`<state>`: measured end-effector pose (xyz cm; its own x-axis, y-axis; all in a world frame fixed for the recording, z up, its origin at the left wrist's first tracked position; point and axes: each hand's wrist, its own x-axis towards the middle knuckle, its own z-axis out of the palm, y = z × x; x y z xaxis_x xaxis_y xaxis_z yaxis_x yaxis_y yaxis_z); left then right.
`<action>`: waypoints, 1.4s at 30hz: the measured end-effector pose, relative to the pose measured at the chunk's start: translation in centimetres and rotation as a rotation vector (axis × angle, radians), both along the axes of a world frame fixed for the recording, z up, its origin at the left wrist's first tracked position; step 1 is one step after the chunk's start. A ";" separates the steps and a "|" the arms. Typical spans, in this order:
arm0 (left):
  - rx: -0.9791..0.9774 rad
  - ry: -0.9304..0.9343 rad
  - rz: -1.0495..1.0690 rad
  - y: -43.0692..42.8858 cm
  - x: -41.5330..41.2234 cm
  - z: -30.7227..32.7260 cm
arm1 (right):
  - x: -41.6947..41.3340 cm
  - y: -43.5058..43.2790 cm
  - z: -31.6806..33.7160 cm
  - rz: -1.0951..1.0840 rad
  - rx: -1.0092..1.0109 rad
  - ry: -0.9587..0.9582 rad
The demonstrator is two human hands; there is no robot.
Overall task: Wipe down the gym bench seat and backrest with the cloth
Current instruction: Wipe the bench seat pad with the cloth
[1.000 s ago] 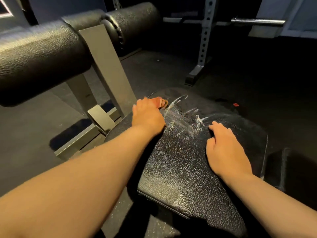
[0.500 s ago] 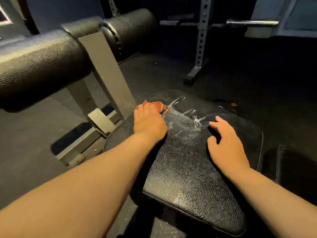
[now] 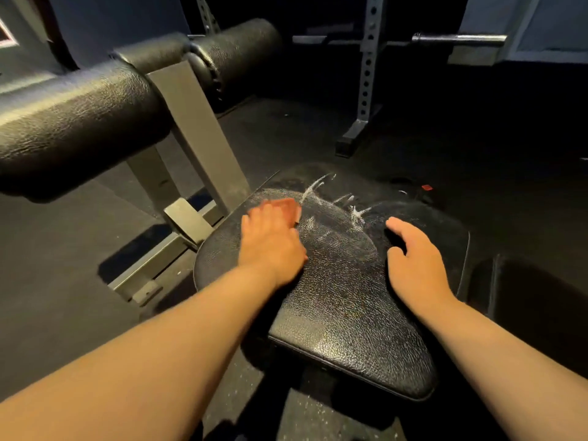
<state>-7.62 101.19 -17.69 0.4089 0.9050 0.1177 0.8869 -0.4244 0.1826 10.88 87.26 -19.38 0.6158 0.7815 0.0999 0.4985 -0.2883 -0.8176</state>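
black pebbled seat (image 3: 343, 300) — reddish cloth (image 3: 288, 207), white streaks (image 3: 318, 186)

A grey perforated rack upright (image 3: 369, 65) is seen standing on dark rubber flooring (image 3: 477, 138) in dim light, with a steel bar (image 3: 458, 38) racked to its right and pale wall panels (image 3: 553, 23) set farther to its right.

No words, numbers or signs can be read here. A tiny red tag (image 3: 427, 187) sits just past the far end of the black seat pad (image 3: 350, 313), but it is too small to show any letters.
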 end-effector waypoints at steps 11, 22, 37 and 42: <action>-0.005 -0.104 -0.348 -2.9 -1.8 1.8 | -0.6 -0.3 0.4 0.003 0.038 0.015; -0.024 0.051 -0.613 -9.1 -1.3 -0.3 | -1.9 0.0 0.6 0.167 -0.107 -0.185; 0.015 -0.004 -0.477 -13.1 -0.7 -0.8 | -2.0 0.1 0.6 0.181 -0.154 -0.219; 0.044 -0.202 0.027 -6.3 -6.5 -0.2 | -1.9 0.2 0.5 0.199 -0.193 -0.207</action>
<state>-14.09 94.86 -17.89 0.3488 0.9074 0.2344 0.8453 -0.4126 0.3394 9.00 87.45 -18.86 0.4316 0.9009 0.0454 0.7101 -0.3082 -0.6330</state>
